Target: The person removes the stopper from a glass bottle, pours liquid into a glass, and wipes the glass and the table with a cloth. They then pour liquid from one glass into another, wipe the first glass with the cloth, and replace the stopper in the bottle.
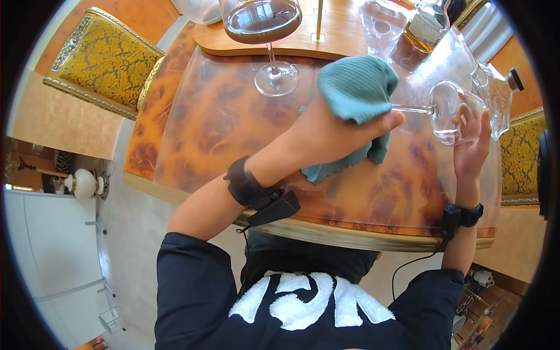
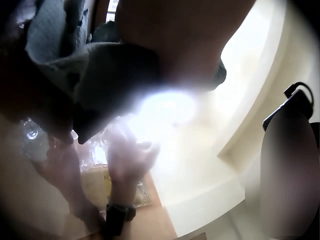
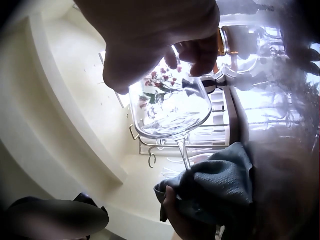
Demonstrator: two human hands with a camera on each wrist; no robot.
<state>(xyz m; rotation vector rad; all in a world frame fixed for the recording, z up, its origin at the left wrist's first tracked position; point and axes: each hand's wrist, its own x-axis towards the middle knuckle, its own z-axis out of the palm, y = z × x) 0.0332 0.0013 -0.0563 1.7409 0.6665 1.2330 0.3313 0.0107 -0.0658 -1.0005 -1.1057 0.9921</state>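
A clear wine glass (image 1: 446, 116) lies sideways in the air between the two hands, over the table. My left hand (image 1: 332, 131) grips a teal ribbed cloth (image 1: 359, 87), which wraps the foot end of the stem and hides it. My right hand (image 1: 471, 149) holds the bowl at its rim side, fingers bent over the edge in the right wrist view. There the bowl (image 3: 170, 112) looks transparent, and the cloth (image 3: 217, 177) covers the lower stem. In the left wrist view, the cloth (image 2: 90, 70) hangs dark beside the hand, with strong glare behind.
A stemmed glass of dark drink (image 1: 274, 73) stands near a wooden board (image 1: 233, 45) on the glossy table (image 1: 198, 122). A bottle with amber liquid (image 1: 426, 32) and a clear stoppered decanter (image 1: 499, 102) are at the right. An upholstered chair (image 1: 105, 61) is at the left.
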